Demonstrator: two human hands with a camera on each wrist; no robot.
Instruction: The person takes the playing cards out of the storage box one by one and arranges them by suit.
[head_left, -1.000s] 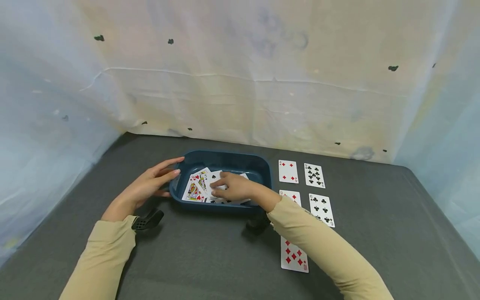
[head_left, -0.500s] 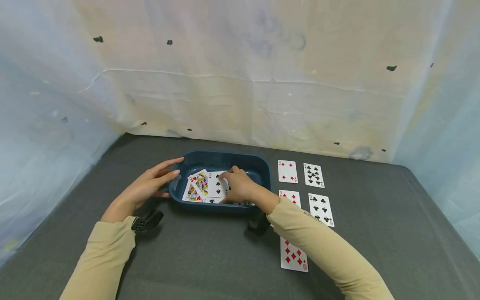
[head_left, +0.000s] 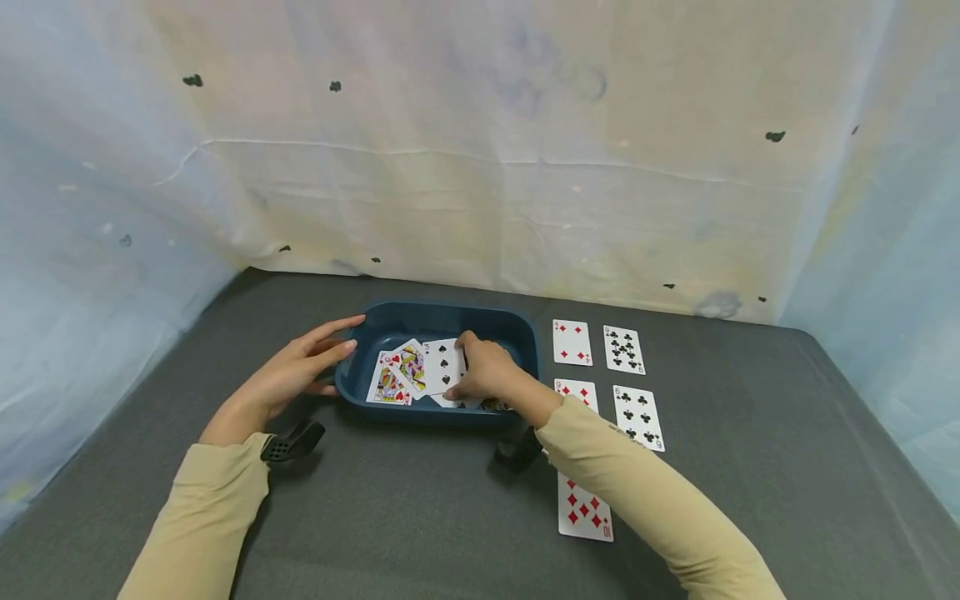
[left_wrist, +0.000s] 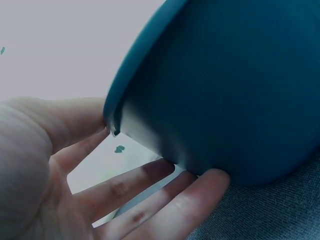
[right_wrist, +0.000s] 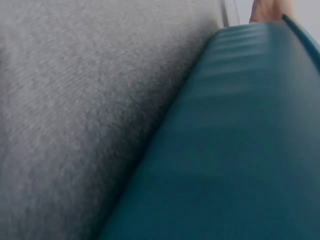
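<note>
One spade card (head_left: 442, 367) newly lifted, right.

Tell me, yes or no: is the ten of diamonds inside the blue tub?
No, the ten of diamonds lies on the grey table, outside the blue tub.

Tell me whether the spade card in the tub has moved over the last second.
Yes. The spade card has been drawn clear by the right hand, and now overlaps the queen, nearer the tub's far wall.
</note>
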